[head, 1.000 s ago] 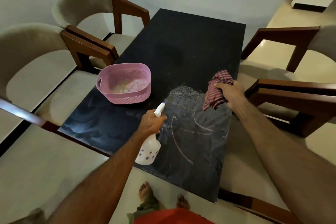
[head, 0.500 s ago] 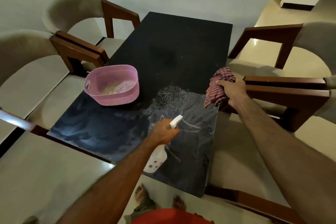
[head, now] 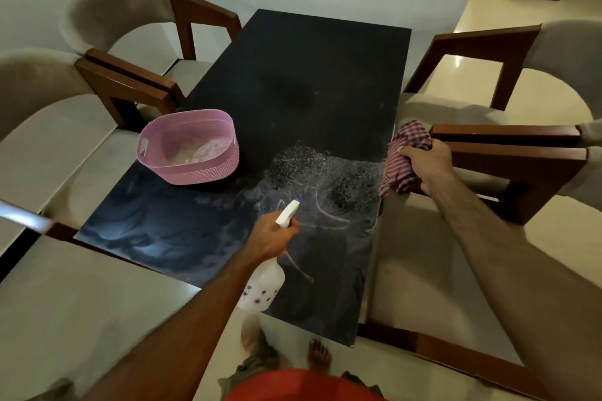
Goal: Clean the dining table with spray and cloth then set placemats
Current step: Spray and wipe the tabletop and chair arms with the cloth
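Head view shows the wet patch on the table in mid-frame, just left of the cloth bunched in the right hand, while the left hand below grips the spray bottle.

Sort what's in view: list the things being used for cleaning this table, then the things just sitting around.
In use:
spray bottle, gripped by the left hand
checked cloth, gripped by the right hand
table, wet with spray

Just sitting around:
pink basket on the table
chairs around it
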